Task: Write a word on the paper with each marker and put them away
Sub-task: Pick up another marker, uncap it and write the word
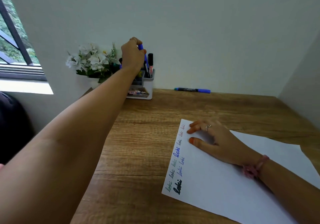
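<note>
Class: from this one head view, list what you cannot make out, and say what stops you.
- Holder: the left hand and arm cover most of its contents.
- Blue marker: its lower end is hidden in the holder.
- Holder label: too blurred to read.
- Paper: cut off by the frame's edge, partly under the right hand.
</note>
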